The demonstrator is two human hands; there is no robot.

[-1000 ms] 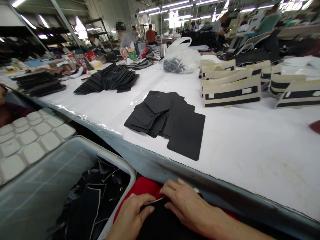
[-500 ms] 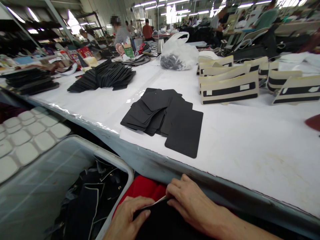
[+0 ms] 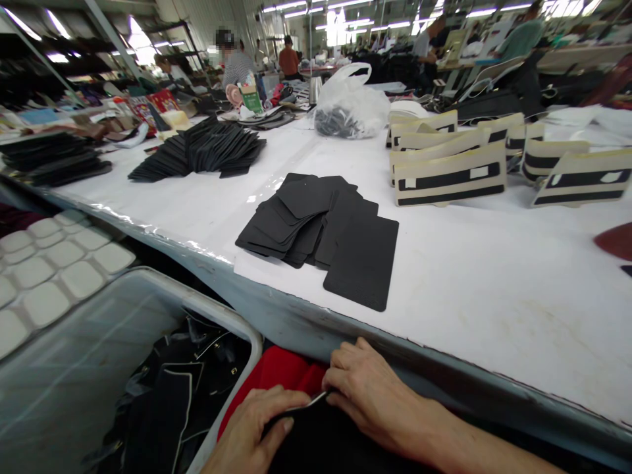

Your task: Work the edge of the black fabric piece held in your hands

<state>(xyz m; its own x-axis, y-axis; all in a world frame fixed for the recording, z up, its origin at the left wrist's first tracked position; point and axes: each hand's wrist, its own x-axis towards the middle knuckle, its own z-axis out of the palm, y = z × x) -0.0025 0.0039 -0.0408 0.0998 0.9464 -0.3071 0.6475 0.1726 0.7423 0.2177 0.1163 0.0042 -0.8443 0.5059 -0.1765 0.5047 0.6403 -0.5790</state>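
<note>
Both hands work below the table's near edge, over my lap. My left hand (image 3: 257, 428) pinches the edge of a black piece (image 3: 326, 441) with a thin light trim, thumb on top. My right hand (image 3: 370, 392) presses its fingertips on the same black piece from the right. Red cloth (image 3: 281, 372) shows under the piece. On the white table (image 3: 494, 309) just beyond lies a fanned pile of black rectangular panels (image 3: 320, 227).
A clear plastic bin (image 3: 74, 368) at my left holds dark trimmed pieces. White moulded pads (image 3: 44, 270) sit beyond it. Further back lie more black panel stacks (image 3: 202, 151), cream and black striped pieces (image 3: 449, 174) and a plastic bag (image 3: 350, 105). Other people work far off.
The view has drifted slightly left and down. Both hands stay on the black piece, with my left thumb sliding a little along its edge.
</note>
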